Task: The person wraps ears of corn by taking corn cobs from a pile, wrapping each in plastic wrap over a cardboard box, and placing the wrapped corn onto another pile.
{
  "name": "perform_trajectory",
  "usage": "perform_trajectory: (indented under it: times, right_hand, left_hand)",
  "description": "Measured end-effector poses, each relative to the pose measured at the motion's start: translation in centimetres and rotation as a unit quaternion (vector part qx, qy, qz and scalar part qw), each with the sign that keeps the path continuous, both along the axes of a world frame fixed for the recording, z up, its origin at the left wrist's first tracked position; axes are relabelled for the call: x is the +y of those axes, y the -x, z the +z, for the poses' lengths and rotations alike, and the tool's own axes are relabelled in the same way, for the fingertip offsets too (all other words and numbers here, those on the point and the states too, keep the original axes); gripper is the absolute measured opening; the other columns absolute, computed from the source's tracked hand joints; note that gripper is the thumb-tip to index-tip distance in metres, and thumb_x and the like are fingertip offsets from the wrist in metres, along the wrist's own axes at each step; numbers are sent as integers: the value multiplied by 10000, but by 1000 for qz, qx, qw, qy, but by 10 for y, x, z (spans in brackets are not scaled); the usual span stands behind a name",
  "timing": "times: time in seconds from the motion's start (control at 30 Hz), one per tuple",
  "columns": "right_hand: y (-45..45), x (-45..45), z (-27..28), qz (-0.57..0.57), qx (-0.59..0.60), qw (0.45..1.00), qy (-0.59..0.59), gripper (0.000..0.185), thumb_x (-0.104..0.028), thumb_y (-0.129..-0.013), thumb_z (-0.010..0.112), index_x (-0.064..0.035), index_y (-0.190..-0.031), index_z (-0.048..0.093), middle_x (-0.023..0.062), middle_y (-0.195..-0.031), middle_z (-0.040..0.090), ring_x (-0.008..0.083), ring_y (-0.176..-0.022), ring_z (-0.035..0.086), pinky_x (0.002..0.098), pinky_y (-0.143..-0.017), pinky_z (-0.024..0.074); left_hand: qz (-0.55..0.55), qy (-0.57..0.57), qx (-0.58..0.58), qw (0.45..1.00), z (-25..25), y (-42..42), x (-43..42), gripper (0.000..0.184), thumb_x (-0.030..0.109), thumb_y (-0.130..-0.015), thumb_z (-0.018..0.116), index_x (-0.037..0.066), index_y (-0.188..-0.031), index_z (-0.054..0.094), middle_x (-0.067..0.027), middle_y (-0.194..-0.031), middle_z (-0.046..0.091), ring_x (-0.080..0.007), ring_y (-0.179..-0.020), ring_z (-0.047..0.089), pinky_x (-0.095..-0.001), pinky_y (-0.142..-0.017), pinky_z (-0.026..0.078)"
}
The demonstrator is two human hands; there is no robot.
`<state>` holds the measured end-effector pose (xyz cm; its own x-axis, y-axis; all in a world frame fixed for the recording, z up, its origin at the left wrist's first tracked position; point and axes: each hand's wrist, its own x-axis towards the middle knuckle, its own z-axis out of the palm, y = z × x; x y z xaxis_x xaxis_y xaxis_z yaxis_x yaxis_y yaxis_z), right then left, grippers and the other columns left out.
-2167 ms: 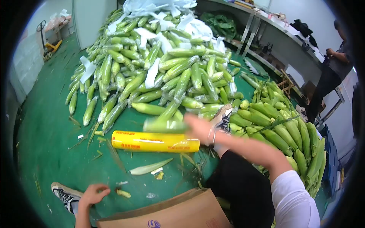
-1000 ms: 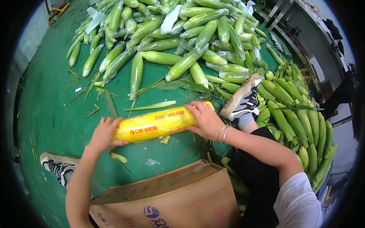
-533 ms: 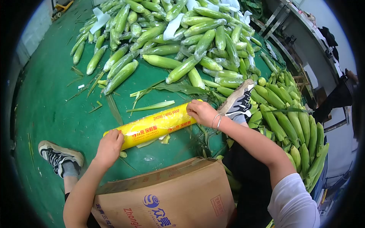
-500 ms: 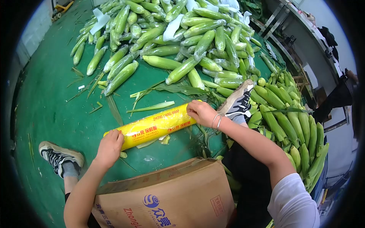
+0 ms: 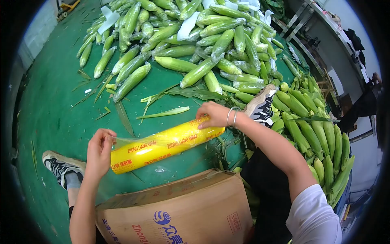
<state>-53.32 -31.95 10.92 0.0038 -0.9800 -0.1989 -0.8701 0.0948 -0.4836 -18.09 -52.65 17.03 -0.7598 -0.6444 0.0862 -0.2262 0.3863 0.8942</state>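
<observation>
Some clear film [image 5: 124,140] is now drawn left from the yellow roll [image 5: 167,147], pinched by the left hand [image 5: 100,149]; whether the right hand [image 5: 216,114] grips cannot be told.

At the green floor's [image 5: 53,114] far left corner, a yellow pallet truck [image 5: 70,5] pokes into view; rightward, a bench [image 5: 335,33] carries dark cloth [image 5: 354,40], and a dark-trousered person [image 5: 357,110] stands nearby.

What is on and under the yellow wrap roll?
The right hand rests on the wrap roll near its right end; clear film stretches to the left hand. Green floor shows around; anything underneath is covered.
</observation>
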Motion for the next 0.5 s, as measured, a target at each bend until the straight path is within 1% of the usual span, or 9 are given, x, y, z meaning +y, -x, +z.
perform_trajectory:
  times: [0.1, 0.13, 0.23, 0.27, 0.3, 0.37, 0.4, 0.47, 0.5]
  right_hand:
    - [-24, 17, 4, -37, 55, 996, 67, 392, -401, -746, 747, -100, -974, 646, 128, -889, 596, 313, -933, 549, 384, -863, 435]
    - [-28, 22, 11, -35, 57, 995, 73, 350, -329, -749, 756, -77, -957, 630, 114, -866, 587, 295, -905, 559, 374, -826, 451]
    - [-29, 29, 13, -73, -126, 989, 0, 303, -271, -762, 749, -60, -929, 611, 103, -860, 584, 280, -858, 577, 368, -776, 474]
    - [-31, 32, 13, -62, -102, 993, 16, 235, -216, -788, 721, -49, -900, 598, 106, -849, 582, 282, -819, 597, 376, -733, 492]
    - [-34, 34, 9, -56, -79, 994, 51, 232, -212, -793, 713, -45, -901, 592, 111, -847, 581, 288, -819, 598, 382, -734, 492]
    - [-41, 36, -2, -44, -34, 990, 126, 227, -203, -805, 698, -36, -903, 580, 121, -843, 579, 301, -820, 601, 393, -737, 492]
    - [-55, 35, 2, -65, -56, 987, 139, 238, -210, -809, 692, -34, -914, 573, 129, -849, 577, 311, -825, 596, 399, -740, 491]
    - [-100, 28, 23, -106, -99, 976, 163, 260, -225, -816, 681, -28, -937, 560, 145, -860, 573, 331, -834, 587, 410, -745, 488]
    - [-122, 23, 33, -72, -86, 985, 131, 340, -283, -807, 697, -31, -981, 549, 144, -901, 584, 320, -870, 593, 397, -766, 488]
  left_hand:
    - [3, -40, -34, 999, 7, 6, 0, 166, 83, -965, 449, 18, -812, 445, -25, -751, 492, -96, -697, 475, -249, -649, 423]
    - [5, -37, -37, 999, 11, 7, 4, 167, 82, -961, 454, 16, -808, 444, -24, -731, 486, -95, -678, 469, -250, -630, 413]
    - [-2, -15, -44, 999, 20, 4, 14, 169, 83, -952, 468, 16, -799, 442, -18, -687, 466, -87, -634, 443, -250, -581, 384]
    - [-10, 1, -50, 999, 21, 0, 15, 169, 86, -952, 470, 18, -799, 442, -14, -685, 458, -82, -629, 430, -248, -572, 374]
    - [-18, 18, -56, 998, 23, -5, 16, 169, 88, -952, 472, 21, -800, 443, -10, -683, 451, -77, -624, 416, -246, -563, 364]
    - [-4, -16, -58, 998, 23, -11, 19, 171, 93, -952, 477, 25, -800, 442, 1, -682, 440, -69, -623, 397, -241, -557, 350]
    - [3, -32, -59, 998, 23, -12, 20, 172, 96, -953, 479, 27, -800, 441, 6, -682, 434, -65, -622, 388, -238, -554, 343]
    - [9, -27, -42, 999, 29, -5, 26, 177, 101, -952, 486, 29, -797, 440, 15, -680, 426, -59, -620, 382, -233, -550, 336]
    - [13, -27, -33, 999, 30, -2, 27, 179, 103, -951, 490, 30, -795, 439, 19, -680, 422, -56, -618, 379, -231, -548, 332]
